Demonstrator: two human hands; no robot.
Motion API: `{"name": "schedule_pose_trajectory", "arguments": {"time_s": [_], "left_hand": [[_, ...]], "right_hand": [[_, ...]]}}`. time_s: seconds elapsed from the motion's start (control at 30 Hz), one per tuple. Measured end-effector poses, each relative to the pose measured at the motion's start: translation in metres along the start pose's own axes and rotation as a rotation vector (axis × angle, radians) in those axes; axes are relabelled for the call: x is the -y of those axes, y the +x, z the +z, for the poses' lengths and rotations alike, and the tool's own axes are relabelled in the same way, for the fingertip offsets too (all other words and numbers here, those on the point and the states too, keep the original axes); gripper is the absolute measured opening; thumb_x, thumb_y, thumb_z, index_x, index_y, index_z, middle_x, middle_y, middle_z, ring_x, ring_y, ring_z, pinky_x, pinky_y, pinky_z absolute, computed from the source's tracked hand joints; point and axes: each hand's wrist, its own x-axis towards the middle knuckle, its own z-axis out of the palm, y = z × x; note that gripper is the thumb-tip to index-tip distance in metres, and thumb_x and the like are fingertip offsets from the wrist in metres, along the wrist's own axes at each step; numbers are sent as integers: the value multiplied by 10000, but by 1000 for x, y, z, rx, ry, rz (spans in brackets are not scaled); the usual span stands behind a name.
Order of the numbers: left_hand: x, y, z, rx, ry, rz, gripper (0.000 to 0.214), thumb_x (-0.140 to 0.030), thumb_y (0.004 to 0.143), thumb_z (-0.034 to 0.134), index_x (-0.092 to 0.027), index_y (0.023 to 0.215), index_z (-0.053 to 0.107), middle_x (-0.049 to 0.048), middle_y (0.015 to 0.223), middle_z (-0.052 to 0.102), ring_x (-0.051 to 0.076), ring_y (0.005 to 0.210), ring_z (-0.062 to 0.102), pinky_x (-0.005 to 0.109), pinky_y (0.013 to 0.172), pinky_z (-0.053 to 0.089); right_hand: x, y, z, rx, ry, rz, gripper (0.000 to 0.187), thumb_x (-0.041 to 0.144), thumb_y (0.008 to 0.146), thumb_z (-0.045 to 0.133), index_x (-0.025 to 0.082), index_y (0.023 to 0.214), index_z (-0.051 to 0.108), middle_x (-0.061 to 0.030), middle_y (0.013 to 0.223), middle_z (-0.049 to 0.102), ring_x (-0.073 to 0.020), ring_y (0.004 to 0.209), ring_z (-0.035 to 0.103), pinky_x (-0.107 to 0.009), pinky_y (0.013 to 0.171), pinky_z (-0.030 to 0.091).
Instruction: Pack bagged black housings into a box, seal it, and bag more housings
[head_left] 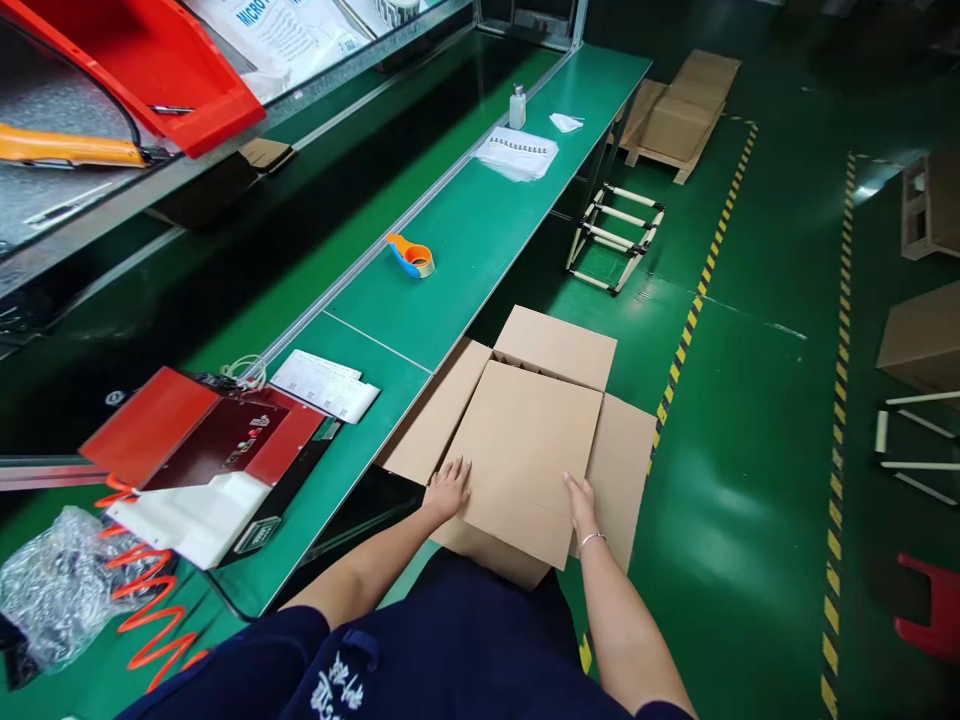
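A brown cardboard box (525, 440) stands on the floor beside the green workbench (465, 230), its flaps spread outward. My left hand (448, 488) lies flat on the near flap with fingers stretched out. My right hand (581, 503) rests on the same flap's right part, fingers extended; a thin bracelet circles that wrist. Both hands press on the flap and hold nothing.
On the bench lie a tape dispenser (411, 256), a printed sheet (325, 385), a red device (202, 440), a plastic bag (60, 585), papers (517, 153) and a small bottle (517, 107). More cardboard (679, 115) and pipe frames (615, 235) sit on the green floor. A red stool (934, 610) stands at right.
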Motion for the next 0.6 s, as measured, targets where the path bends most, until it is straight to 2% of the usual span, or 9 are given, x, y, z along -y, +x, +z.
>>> {"name": "schedule_pose_trajectory", "arguments": {"time_s": [0.13,0.2,0.27,0.43,0.6], "left_hand": [[-2,6,-7,5,49,53,741,-262,929,466,-279,1616,190,43,1703,119,283,1564,135,558,1227,228],[-1,5,-8,12,78,79,741,-261,931,461,-276,1618,182,29,1704,121,255,1567,127,520,1239,225],[-1,3,-9,24,107,87,749,-248,920,473,-265,1616,195,36,1702,134,255,1564,145,502,1240,235],[2,2,-7,53,153,63,768,-200,885,477,-250,1607,222,84,1691,187,305,1535,242,541,1193,316],[7,-12,0,67,174,64,735,-209,893,448,-228,1600,249,95,1687,200,292,1528,262,506,1190,328]], "right_hand": [[-4,8,-9,35,28,4,643,543,556,835,141,987,579,-109,1035,718,-219,898,700,-325,804,586],[-5,9,-13,39,52,-9,668,548,548,844,138,1008,585,-111,1036,718,-224,908,698,-323,809,585],[-6,11,-13,22,66,-21,616,519,615,833,131,1029,593,-112,1055,713,-211,928,694,-319,834,579],[-3,25,-1,32,40,5,311,316,848,736,106,1053,634,-82,1084,698,-146,948,678,-324,918,553],[0,29,2,118,-41,54,247,324,937,660,101,1044,652,-55,1002,694,-132,901,673,-332,900,561]]}}
